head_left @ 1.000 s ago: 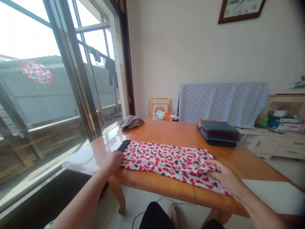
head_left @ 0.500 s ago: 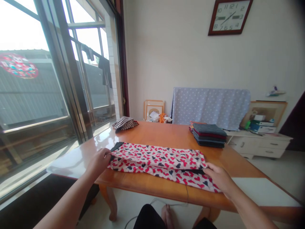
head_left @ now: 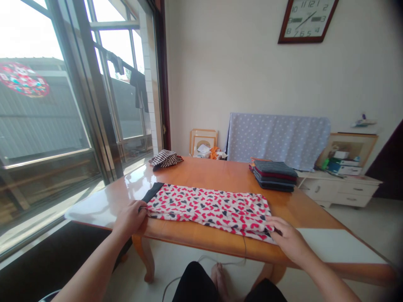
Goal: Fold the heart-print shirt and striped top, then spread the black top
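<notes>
A white garment with red and black hearts (head_left: 208, 205) lies folded lengthwise along the table's front edge, a plain black band (head_left: 153, 193) at its left end. My left hand (head_left: 131, 216) is closed on the near left corner, just below that band. At the near right corner, my right hand (head_left: 285, 237) pinches the fabric, with a bit of black cloth showing by the fingers. The upper layer reaches almost to the near edge, covering most of the layer beneath. Whether the garment is trousers or a top cannot be made out.
On the wooden table (head_left: 217, 172), a stack of folded dark clothes (head_left: 273, 176) sits at the far right and a crumpled striped cloth (head_left: 166, 160) at the far left. A white sheet (head_left: 336, 245) covers the right front. Large windows (head_left: 78, 105) flank the table's left side.
Both hands have drawn the garment's upper layer toward me, over the lower layer. The gap between the layers has nearly closed, and the strip is narrower. My left hand has moved slightly down.
</notes>
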Motion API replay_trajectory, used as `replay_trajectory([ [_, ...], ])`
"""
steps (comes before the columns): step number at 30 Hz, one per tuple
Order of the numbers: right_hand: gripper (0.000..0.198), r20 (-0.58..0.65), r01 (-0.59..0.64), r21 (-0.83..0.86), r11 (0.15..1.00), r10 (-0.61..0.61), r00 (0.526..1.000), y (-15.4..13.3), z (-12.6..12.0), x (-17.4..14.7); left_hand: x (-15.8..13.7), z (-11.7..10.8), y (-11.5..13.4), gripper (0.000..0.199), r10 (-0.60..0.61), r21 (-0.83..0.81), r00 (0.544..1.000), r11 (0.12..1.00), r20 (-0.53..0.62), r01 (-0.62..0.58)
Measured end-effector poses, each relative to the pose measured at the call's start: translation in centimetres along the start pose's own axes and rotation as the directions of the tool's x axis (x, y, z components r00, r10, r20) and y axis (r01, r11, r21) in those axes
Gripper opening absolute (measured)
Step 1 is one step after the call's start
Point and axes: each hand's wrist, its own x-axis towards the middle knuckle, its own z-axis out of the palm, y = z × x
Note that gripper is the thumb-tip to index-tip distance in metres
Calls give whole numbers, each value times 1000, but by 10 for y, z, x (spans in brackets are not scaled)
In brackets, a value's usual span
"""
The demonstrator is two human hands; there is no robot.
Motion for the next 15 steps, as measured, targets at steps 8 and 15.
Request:
replay_trajectory([
  [8,50,-142,-124,-160,979,102,985,2,-12,-17,-5,-5,5,37,-84,31,996,996,42,83],
  [15,30,-183,-343,-247,906,305,935,-4,-26,-46,3,8,-10,43,-69,21,996,997,53,68],
])
